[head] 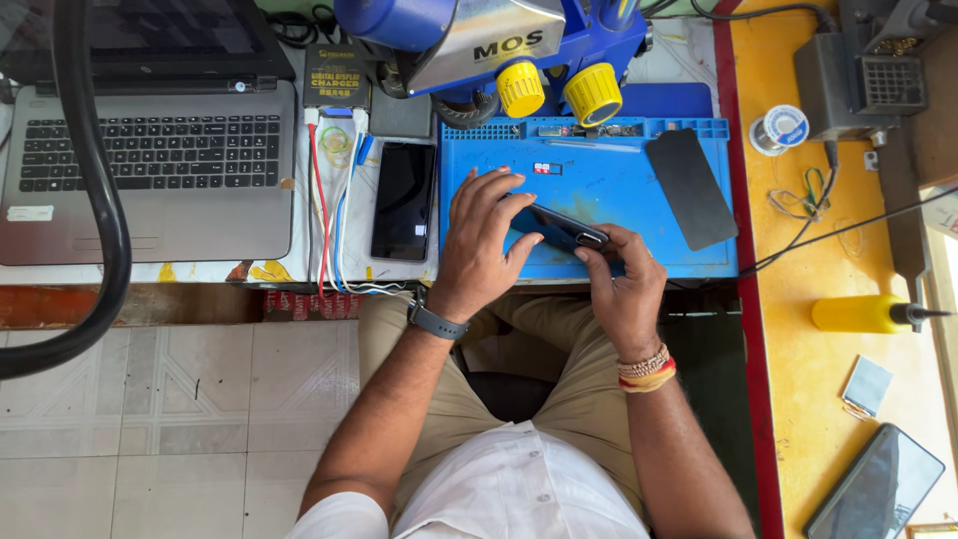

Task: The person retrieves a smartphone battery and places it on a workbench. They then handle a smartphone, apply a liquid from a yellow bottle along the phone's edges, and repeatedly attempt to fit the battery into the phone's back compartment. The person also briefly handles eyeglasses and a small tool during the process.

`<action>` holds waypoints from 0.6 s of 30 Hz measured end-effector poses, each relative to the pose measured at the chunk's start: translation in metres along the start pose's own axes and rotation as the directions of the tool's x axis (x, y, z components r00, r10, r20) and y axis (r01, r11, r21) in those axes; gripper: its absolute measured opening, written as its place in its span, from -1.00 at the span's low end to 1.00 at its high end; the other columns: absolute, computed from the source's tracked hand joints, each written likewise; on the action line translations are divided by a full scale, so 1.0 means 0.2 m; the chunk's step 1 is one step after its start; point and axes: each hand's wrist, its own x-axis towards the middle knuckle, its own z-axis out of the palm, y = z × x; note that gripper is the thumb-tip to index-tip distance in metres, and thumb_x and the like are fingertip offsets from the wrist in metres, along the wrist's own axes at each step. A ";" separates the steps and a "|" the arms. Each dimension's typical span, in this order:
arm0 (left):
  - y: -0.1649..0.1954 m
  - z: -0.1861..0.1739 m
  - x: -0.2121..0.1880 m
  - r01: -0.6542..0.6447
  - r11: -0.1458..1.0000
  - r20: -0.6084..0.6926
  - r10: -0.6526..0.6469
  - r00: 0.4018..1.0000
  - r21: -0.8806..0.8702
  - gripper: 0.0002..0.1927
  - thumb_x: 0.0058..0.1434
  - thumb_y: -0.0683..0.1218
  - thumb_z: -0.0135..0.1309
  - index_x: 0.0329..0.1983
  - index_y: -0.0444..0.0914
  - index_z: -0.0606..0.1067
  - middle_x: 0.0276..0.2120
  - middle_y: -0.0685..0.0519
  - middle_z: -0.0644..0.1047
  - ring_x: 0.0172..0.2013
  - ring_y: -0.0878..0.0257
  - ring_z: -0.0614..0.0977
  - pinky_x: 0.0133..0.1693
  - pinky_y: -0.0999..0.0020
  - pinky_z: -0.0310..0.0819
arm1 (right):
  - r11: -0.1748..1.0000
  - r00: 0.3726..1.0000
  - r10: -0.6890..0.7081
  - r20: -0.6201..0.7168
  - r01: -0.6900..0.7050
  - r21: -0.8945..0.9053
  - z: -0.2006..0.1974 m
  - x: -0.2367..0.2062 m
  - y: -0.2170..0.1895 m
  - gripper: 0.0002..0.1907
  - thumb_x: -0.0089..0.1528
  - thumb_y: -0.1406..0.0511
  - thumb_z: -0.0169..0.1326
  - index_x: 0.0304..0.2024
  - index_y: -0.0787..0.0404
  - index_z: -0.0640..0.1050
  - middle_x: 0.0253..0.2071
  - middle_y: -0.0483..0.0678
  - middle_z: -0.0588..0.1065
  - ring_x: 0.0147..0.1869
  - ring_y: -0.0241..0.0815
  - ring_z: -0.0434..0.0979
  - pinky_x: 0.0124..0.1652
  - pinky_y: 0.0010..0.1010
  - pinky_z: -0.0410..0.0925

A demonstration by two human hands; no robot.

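Both hands grip one dark phone (561,229) over the blue mat (609,190): left hand (481,240) spread across it, right hand (624,274) pinching its end; a slip could drop it.

Between the hands lies a glossy dark phone (561,230); beneath them a matt blue rubbery mat (599,185); beside the left hand (481,243), another glossy black phone (402,200).

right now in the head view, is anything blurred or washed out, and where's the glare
Head view: sharp across the middle, the left hand, right hand and dark phone they hold are crisp; daylight washes out the far right edge by the yellow bench; soft sheen on the black phone beside the blue mat; the black hose at left looks bowed and slightly soft.
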 end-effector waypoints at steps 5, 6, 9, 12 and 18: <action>-0.02 0.02 -0.03 0.036 0.999 -0.045 -0.036 0.998 -0.007 -0.51 0.19 -0.09 0.39 0.12 -0.18 0.45 0.28 -0.06 0.36 0.39 -0.07 0.32 0.41 -0.02 0.22 | 1.000 1.000 -0.006 -0.003 0.006 -0.001 0.01 0.00 0.00 -0.71 0.26 0.44 0.30 0.01 0.31 0.55 -0.19 0.00 0.60 -0.17 -0.25 0.62 -0.15 -0.46 0.46; -0.02 0.02 -0.03 0.028 1.000 -0.046 -0.027 0.999 0.006 -0.53 0.19 -0.08 0.40 0.11 -0.17 0.46 0.28 -0.05 0.36 0.39 -0.07 0.32 0.41 -0.02 0.20 | 1.000 1.000 -0.004 -0.005 0.004 -0.001 0.01 0.00 0.00 -0.71 0.26 0.44 0.30 0.01 0.31 0.54 -0.19 -0.01 0.60 -0.17 -0.26 0.62 -0.15 -0.46 0.46; 0.00 0.02 -0.03 -0.077 0.992 -0.018 0.080 0.997 0.095 -0.63 0.20 -0.05 0.40 0.00 -0.11 0.51 0.25 -0.01 0.39 0.38 0.00 0.31 0.48 -0.25 0.01 | 1.000 1.000 0.001 -0.009 -0.001 0.000 0.01 -0.01 0.00 -0.71 0.25 0.44 0.30 0.01 0.31 0.55 -0.19 -0.01 0.61 -0.18 -0.26 0.61 -0.16 -0.47 0.45; 0.04 0.05 -0.02 -0.177 0.973 0.013 0.177 0.984 0.147 -0.70 0.19 0.00 0.40 -0.08 -0.07 0.55 0.20 0.07 0.44 0.36 0.08 0.33 0.45 -0.46 -0.16 | 1.000 1.000 -0.005 -0.009 0.005 0.003 0.02 -0.01 0.01 -0.71 0.25 0.45 0.30 0.00 0.31 0.55 -0.19 -0.01 0.61 -0.19 -0.26 0.60 -0.17 -0.47 0.45; 0.10 0.12 -0.02 -0.179 0.975 0.025 0.177 0.984 0.128 -0.76 0.21 0.00 0.37 -0.12 -0.04 0.58 0.05 0.14 0.51 0.30 0.15 0.42 0.42 -0.59 -0.25 | 1.000 1.000 -0.014 0.003 0.014 0.018 0.01 -0.02 0.03 -0.73 0.26 0.49 0.25 -0.01 0.31 0.54 -0.17 -0.02 0.61 -0.18 -0.27 0.62 -0.16 -0.47 0.47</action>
